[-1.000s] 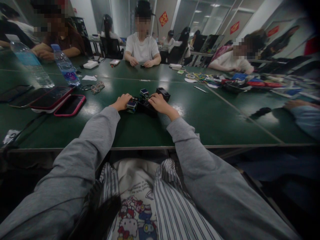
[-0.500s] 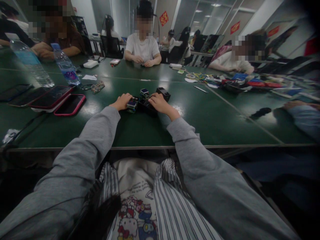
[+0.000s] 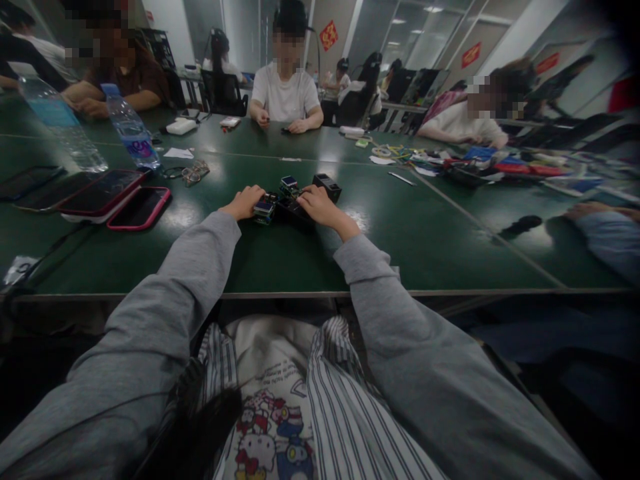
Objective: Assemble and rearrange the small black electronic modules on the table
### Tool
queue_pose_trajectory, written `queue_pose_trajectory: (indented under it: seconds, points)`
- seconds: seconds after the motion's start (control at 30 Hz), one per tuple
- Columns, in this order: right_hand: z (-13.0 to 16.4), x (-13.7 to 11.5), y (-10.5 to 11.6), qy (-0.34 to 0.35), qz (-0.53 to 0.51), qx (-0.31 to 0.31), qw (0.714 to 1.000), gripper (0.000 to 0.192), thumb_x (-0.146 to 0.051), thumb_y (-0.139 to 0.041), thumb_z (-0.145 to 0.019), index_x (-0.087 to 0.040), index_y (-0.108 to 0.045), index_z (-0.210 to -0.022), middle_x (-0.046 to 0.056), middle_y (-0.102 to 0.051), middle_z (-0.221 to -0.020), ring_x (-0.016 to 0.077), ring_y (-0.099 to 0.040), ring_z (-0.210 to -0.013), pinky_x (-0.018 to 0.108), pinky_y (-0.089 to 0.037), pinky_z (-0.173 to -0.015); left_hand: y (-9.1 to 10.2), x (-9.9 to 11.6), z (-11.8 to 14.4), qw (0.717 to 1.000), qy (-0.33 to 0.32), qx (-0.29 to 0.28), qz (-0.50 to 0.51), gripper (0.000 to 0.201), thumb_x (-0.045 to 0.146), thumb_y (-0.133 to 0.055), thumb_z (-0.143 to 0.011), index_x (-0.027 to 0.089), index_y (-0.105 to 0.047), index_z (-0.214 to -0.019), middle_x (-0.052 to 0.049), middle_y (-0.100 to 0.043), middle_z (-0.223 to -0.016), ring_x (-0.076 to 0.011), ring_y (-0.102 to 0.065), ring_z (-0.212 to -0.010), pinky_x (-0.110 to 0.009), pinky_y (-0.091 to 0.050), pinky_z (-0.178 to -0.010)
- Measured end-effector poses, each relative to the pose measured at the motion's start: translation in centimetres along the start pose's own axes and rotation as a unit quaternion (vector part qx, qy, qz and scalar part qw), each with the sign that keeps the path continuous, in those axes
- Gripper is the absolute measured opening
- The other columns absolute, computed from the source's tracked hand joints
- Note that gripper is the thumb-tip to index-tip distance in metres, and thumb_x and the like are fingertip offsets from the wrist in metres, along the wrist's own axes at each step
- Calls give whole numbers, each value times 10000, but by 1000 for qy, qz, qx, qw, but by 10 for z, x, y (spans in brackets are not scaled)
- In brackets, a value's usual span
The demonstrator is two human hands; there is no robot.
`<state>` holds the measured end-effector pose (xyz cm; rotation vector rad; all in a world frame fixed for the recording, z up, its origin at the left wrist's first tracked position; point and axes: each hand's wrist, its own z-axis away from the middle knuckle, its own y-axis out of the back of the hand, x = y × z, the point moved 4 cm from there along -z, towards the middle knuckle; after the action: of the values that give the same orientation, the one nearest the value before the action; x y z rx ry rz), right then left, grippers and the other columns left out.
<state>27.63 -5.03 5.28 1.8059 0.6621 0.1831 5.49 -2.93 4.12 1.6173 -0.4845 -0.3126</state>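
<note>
Nothing has shifted: left hand (image 3: 244, 202) and right hand (image 3: 320, 204) stay curled against opposite ends of the small black device (image 3: 285, 203), which lies between them on the tabletop (image 3: 430, 240), long axis left-right.

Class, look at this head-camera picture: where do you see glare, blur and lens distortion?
In the head view, ceiling lights throw pale glare patches on the green table beside the left hand and right hand; the table's lines bend towards the picture's sides and the corners darken; the small electronic modules are sharp enough, while the right-hand clutter smears.
</note>
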Motion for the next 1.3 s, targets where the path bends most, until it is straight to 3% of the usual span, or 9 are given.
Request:
queue_pose_trajectory:
  seconds: [0.17, 1.03, 1.3]
  points:
    - [0, 0, -1, 4, 7, 5, 1000, 536, -481, -236, -1019, -188, -675, -1113, 136, -528, -1297, 321, -443, -1239, 543, -412, -1045, 1, 2, 0, 1000, -3, -6, 0, 438, 185, -536, -843, 154, -501, -1279, -171, -487, -1340, -332, -477, -1210, -483, -455, -940]
    - [0, 1, -1, 4, 2, 4, 1000, 472, -422, -291, -1007, -176, -677, -1120, 140, -528, -1300, 331, -446, -1233, 547, -424, -1033, -1, 0, 0, 1000, 0, -2, 5, 456, 191, -558, -835, 200, -488, -1286, -152, -478, -1326, -337, -454, -1234, -495, -442, -965]
    - [0, 0, -1, -11, -7, -3, 1000, 490, -455, -272, -1004, -196, -670, -1128, 137, -520, -1322, 349, -437, -1247, 610, -408, -1028, 0, 1, 1, 1000, 5, 1, 1, 424, 212, -540, -858, 196, -503, -1280, -154, -493, -1319, -334, -465, -1229, -488, -449, -955]
